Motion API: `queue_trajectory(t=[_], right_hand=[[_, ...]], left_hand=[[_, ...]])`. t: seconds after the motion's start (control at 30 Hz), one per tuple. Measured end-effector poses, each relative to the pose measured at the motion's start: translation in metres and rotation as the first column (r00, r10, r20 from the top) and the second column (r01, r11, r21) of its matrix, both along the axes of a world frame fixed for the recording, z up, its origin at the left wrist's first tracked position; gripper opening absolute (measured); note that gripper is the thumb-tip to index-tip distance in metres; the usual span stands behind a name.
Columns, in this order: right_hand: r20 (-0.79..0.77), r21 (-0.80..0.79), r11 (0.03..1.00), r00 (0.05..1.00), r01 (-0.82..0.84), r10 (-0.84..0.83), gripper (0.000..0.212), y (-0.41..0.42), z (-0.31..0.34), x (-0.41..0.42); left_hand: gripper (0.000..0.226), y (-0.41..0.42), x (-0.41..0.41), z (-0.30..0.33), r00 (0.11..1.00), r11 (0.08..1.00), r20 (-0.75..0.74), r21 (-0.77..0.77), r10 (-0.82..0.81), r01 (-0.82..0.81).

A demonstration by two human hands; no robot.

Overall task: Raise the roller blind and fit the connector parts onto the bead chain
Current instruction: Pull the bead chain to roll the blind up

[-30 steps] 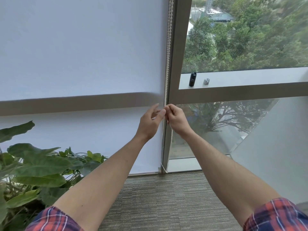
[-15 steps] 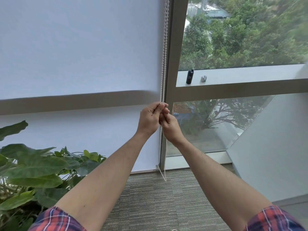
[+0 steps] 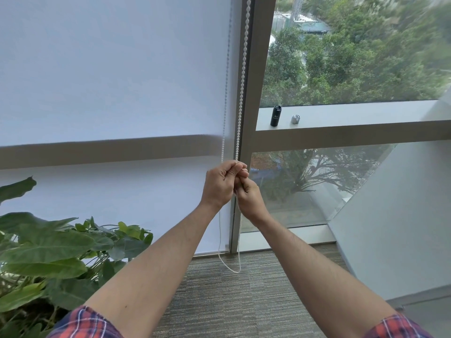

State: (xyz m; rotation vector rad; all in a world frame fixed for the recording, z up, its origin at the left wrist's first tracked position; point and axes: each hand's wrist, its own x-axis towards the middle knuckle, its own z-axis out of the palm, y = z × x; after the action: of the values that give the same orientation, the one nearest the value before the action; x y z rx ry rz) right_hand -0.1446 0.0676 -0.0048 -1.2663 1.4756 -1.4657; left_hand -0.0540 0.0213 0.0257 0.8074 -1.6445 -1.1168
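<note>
Both hands have come together since before, and now the left hand (image 3: 219, 185) and right hand (image 3: 249, 198) are closed on the chain (image 3: 241, 81), which hangs beside the blind (image 3: 109, 69)

Plant (image 3: 48, 252) left – blind (image 3: 109, 69) behind; 2 parts (image 3: 275, 115) on sill (image 3: 353, 113), right.

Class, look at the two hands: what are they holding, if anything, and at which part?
Both hands, left above right, grip the white plastic bead chain partway down its right strand.
</note>
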Motion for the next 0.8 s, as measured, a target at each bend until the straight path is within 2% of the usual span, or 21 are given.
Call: queue_trajectory(t=[0.23,0.33,0.4,0.5,0.57,0.63,0.67,0.73,0.8], right_hand=[[-0.012,0.033,0.999,1.0,0.002,-0.001,0.026,0.002,-0.003,-0.002],[-0.088,0.04,0.999,0.996,-0.024,0.028,0.036,0.005,-0.008,-0.009],[-0.15,0.08,0.995,0.986,-0.065,0.076,0.03,0.007,-0.008,-0.018],[-0.244,0.203,0.966,0.948,-0.157,0.205,0.013,0.004,0.007,-0.044],[-0.241,0.233,0.96,0.948,-0.152,0.209,0.016,0.001,0.029,-0.061],[-0.151,0.113,0.99,0.984,-0.083,0.099,0.019,-0.001,0.057,-0.072],[-0.04,0.028,0.995,0.995,-0.094,0.095,0.017,-0.003,0.073,-0.073],[0.174,-0.137,0.965,0.953,-0.225,0.247,0.022,-0.007,0.106,-0.064],[0.247,-0.264,0.895,0.872,-0.359,0.423,0.03,-0.008,0.13,-0.046]], left_hand=[[0.017,0.001,0.003,-0.003,1.0,1.0,0.006,-0.019,-0.012,0.012],[0.018,0.003,0.004,-0.003,1.0,1.0,0.023,-0.016,-0.015,0.016],[0.018,0.005,0.004,-0.003,0.999,1.0,0.035,-0.016,-0.017,0.017],[0.018,0.005,0.003,-0.004,0.996,0.995,0.09,-0.097,0.018,-0.01],[0.019,0.006,0.004,-0.004,0.994,0.992,0.111,-0.129,0.016,-0.002],[0.02,0.008,0.004,-0.004,0.994,0.993,0.106,-0.121,0.003,0.01],[0.019,0.008,0.003,-0.004,0.995,0.993,0.101,-0.114,-0.002,0.013],[0.019,0.01,-0.001,-0.005,0.996,0.994,0.089,-0.102,-0.019,0.028],[0.019,0.014,-0.004,-0.008,0.994,0.993,0.108,-0.107,-0.034,0.045]])
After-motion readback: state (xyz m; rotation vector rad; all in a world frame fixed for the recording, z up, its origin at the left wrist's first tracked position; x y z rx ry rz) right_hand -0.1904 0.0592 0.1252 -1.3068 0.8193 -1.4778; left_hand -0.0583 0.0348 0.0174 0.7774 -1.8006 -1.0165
